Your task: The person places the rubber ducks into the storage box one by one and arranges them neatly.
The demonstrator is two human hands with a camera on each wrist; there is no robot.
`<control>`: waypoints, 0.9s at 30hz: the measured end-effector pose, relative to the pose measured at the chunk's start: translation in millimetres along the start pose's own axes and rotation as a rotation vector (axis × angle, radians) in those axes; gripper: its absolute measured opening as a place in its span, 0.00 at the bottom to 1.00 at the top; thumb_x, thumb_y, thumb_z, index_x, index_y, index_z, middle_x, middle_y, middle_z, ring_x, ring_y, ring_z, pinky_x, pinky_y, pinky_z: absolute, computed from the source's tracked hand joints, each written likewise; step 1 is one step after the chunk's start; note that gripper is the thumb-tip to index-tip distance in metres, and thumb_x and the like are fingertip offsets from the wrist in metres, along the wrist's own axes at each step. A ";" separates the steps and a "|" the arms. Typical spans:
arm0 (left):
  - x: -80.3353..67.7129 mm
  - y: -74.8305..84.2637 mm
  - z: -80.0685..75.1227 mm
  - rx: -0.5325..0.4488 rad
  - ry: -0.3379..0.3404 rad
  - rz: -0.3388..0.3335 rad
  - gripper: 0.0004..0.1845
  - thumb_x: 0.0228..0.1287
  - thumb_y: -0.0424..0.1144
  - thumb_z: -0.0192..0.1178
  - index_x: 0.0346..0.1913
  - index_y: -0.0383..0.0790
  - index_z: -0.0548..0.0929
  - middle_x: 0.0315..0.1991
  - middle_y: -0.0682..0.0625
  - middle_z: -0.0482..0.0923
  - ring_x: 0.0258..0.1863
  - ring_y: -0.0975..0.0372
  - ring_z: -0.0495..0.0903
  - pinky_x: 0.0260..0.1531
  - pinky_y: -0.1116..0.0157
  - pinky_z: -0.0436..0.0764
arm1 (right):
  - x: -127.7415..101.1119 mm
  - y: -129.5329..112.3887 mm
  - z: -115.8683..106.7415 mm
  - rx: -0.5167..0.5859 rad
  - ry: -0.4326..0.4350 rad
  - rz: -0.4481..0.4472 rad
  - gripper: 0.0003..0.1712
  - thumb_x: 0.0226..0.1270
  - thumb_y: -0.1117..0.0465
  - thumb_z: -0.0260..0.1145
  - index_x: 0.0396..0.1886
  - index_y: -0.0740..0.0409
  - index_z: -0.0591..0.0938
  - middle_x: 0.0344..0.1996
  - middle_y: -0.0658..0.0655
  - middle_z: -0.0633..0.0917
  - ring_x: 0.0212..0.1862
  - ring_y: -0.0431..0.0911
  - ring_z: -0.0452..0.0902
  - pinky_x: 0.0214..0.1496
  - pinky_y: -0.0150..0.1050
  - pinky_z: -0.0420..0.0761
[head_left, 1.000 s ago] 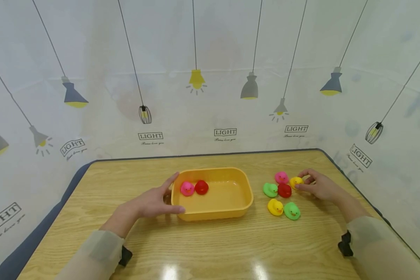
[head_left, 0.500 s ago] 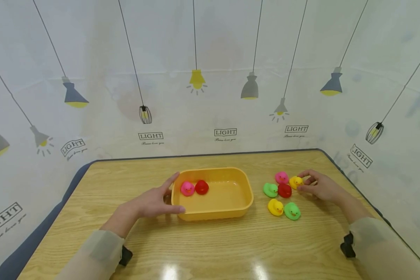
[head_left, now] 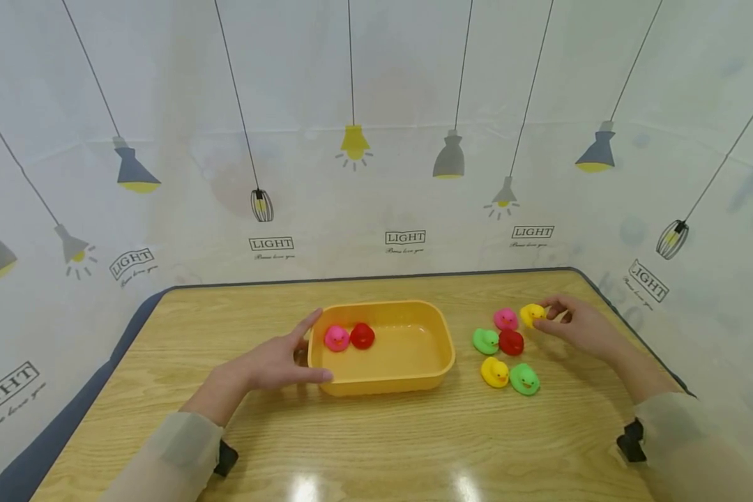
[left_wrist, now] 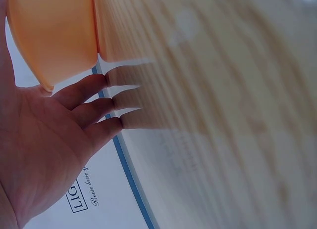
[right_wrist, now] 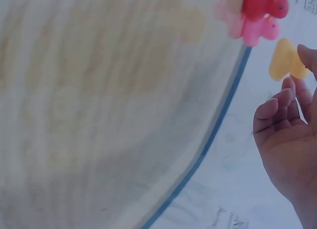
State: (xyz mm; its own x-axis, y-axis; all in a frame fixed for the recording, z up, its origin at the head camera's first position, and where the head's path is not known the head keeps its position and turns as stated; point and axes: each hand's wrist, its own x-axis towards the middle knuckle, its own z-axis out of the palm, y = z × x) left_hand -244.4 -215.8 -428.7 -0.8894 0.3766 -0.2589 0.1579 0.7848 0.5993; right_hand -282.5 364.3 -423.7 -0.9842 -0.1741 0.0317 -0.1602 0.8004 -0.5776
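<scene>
The right hand (head_left: pixel 580 326) pinches a yellow duck (head_left: pixel 530 314) in its fingers, lifted just off the surface at two o'clock of the red duck (head_left: pixel 511 341). At nine o'clock of the yellow tub (head_left: pixel 436 345), the left hand (head_left: pixel 270 364) rests with straight fingers against the tub's wall.

I see a light wood-grain tabletop (head_left: pixel 376 439) w/ a dark blue edge strip, rounded at the far right corner. Glossy finish: two bright glare spots near the front edge. White printed backdrop (head_left: pixel 376 104) wraps round it on three sides, w/ drawn hanging lamps on long thin cords, grey, yellow and blue shades, plus wire-cage bulbs. "LIGHT" labels run in a row below them. Lighting even, soft.
</scene>
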 end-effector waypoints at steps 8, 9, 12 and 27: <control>-0.7 1.1 -0.5 0.006 0.006 -0.002 0.68 0.59 0.76 0.73 0.90 0.71 0.37 0.78 0.34 0.74 0.75 0.37 0.75 0.77 0.32 0.70 | 2.7 -40.4 5.3 0.037 0.012 -0.127 0.24 0.76 0.47 0.75 0.62 0.56 0.83 0.46 0.56 0.81 0.36 0.45 0.72 0.32 0.35 0.74; -0.7 1.2 -0.5 0.006 0.006 -0.004 0.68 0.59 0.76 0.73 0.90 0.71 0.37 0.78 0.34 0.74 0.76 0.37 0.75 0.77 0.31 0.70 | 3.6 -45.6 7.0 0.043 0.008 -0.141 0.24 0.76 0.48 0.76 0.61 0.56 0.84 0.46 0.56 0.81 0.35 0.44 0.72 0.31 0.34 0.74; -0.5 1.2 -0.5 0.006 0.005 -0.007 0.68 0.59 0.76 0.73 0.90 0.71 0.37 0.78 0.34 0.74 0.76 0.37 0.75 0.77 0.31 0.70 | 6.8 -61.1 12.8 0.063 -0.011 -0.177 0.23 0.76 0.50 0.76 0.61 0.56 0.84 0.46 0.56 0.81 0.34 0.44 0.72 0.31 0.34 0.74; 0.8 1.0 0.0 0.011 0.004 -0.007 0.67 0.60 0.75 0.73 0.90 0.71 0.37 0.77 0.36 0.76 0.73 0.39 0.77 0.76 0.33 0.73 | 33.6 -128.4 52.6 0.090 -0.054 -0.297 0.20 0.72 0.50 0.79 0.58 0.51 0.87 0.51 0.59 0.83 0.44 0.50 0.74 0.44 0.40 0.77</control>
State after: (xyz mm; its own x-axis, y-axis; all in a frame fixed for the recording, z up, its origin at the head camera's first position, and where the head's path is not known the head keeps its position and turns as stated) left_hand -244.9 -214.7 -428.3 -0.8924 0.3688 -0.2601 0.1561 0.7929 0.5890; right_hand -291.1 225.6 -391.4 -0.8898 -0.4244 0.1677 -0.4300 0.6568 -0.6195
